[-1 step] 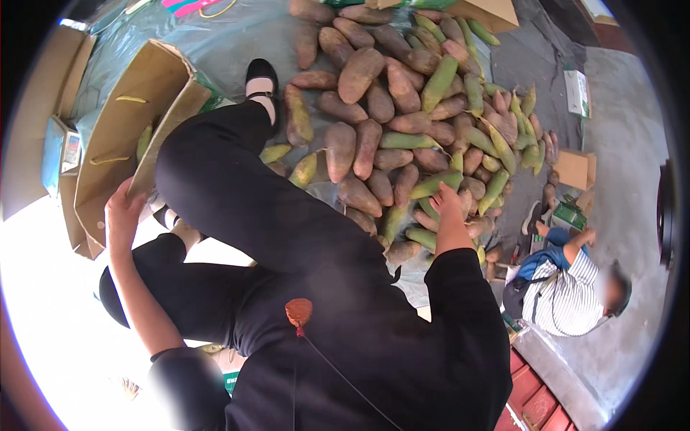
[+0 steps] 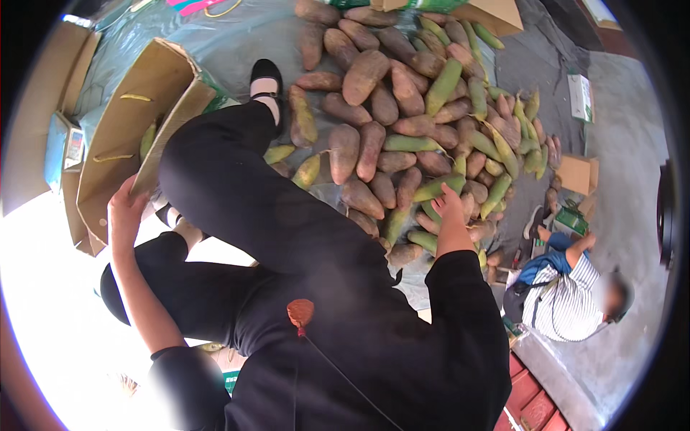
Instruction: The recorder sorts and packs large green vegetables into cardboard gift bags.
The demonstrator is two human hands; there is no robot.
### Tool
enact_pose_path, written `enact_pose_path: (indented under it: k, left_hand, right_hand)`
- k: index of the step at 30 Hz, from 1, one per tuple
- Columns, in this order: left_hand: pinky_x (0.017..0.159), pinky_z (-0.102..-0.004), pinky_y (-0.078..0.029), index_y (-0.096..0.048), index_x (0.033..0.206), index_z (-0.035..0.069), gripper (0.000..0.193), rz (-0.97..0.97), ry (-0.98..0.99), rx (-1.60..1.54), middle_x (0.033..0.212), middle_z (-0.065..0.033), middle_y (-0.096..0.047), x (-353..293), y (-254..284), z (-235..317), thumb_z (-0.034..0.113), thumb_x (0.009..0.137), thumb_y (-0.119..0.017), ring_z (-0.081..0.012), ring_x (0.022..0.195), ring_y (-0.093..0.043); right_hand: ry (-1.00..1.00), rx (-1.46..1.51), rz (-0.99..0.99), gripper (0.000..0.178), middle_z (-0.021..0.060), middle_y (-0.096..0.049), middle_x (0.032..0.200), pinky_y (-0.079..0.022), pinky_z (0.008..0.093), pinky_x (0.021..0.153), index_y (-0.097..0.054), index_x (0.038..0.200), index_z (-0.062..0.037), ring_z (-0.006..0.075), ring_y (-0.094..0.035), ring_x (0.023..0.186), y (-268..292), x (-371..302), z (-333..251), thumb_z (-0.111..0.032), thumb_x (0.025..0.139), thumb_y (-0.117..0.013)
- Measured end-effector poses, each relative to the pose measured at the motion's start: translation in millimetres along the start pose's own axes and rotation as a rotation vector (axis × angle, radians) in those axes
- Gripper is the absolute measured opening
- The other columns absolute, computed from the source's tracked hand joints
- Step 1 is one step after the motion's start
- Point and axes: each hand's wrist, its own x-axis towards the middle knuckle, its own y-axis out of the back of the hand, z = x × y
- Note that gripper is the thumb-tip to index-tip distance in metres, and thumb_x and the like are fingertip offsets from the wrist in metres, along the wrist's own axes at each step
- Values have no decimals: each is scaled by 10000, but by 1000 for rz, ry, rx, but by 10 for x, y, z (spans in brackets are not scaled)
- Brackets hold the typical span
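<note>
My left hand [image 2: 126, 219] grips the near edge of a tall cardboard box [image 2: 118, 140] standing open by my knee. A green root [image 2: 147, 140] and thin yellowish rope handles show inside it. My right hand [image 2: 449, 208] reaches over a heap of thick roots, its fingers apart and its fingertips at the end of a green radish [image 2: 437, 188]. Around it lie several reddish-brown roots [image 2: 364, 77] and more green radishes [image 2: 443, 86]. Whether the fingertips touch the green radish I cannot tell for sure.
Plastic sheeting [image 2: 251, 32] lies under the heap. Another cardboard box [image 2: 492, 14] stands at the far edge. On the right a seated person [image 2: 564, 298] in a striped shirt is beside a small carton [image 2: 577, 174]. Red crates [image 2: 535, 406] stand at the lower right.
The whole scene sits slightly further right in the picture. Both hands keep the same places relative to the box and the heap.
</note>
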Motion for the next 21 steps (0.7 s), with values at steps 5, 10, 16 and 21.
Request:
enact_pose_path:
  k: [5,10,16,21]
  left_hand:
    - [802,-298,-456,-582,1142,30,376,-25,32,-10,932,-132,-660,18,-7,69,35,766,-590,-182,848,-621]
    - [803,-323,-461,-587,1126,30,365,39,1,-2,944,-165,-652,24,-38,-111,44,761,-593,-244,868,-630]
    - [764,-355,-463,-613,1056,43,291,43,-25,83,916,-180,-636,27,-14,-29,75,768,-596,-327,851,-610]
    - [772,-370,-461,-616,1046,65,280,49,-61,84,920,-168,-627,8,-17,-58,72,769,-580,-334,865,-597]
  right_hand:
    - [-88,60,114,444,30,-482,1108,-358,419,863,-516,1113,-145,227,-443,997,-82,291,17,-297,758,-733]
    - [-95,-60,289,455,14,-521,1055,-419,386,771,-558,1052,-152,216,-483,949,-240,434,-14,-339,702,-781]
    - [105,-205,443,542,147,-588,1122,-479,440,766,-550,1119,20,274,-575,967,-600,110,-57,-94,653,-803]
    - [391,-618,516,697,191,-513,1232,-473,424,878,-443,1260,9,323,-547,1052,-704,-60,-36,-134,671,-787]
